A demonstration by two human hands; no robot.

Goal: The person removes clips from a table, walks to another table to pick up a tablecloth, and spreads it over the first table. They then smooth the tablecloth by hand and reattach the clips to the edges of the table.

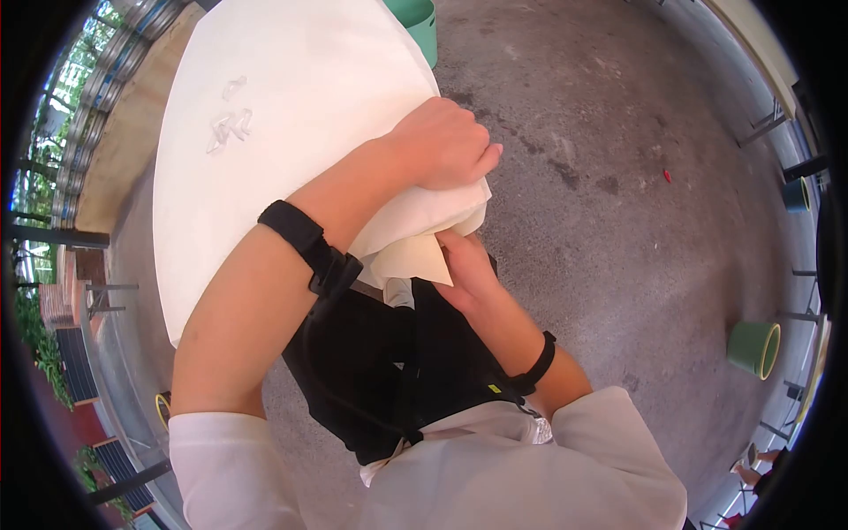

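A large white slab with a curved outline (pixel 291 97) lies before me, like a tabletop or board, with wet-looking clear marks (pixel 231 128) on its surface. My left hand (pixel 446 146) rests at its right edge, fingers curled into a closed fist with the thumb pointing outward. What those fingers hold, if anything, is hidden. Below that hand, the slab's near end bulges in white folds. My right hand (pixel 468 269) is under this end, closed on a cream-coloured flap or sheet (pixel 413 259). Whether the flap joins the slab cannot be seen.
A green bucket (pixel 415 26) stands beyond the slab, and another green bucket (pixel 753 349) is at the right. Metal kegs (pixel 110 66) line the far left above a wooden panel. Concrete floor (pixel 609 238) spreads to the right. Another person's legs (pixel 751 473) show at lower right.
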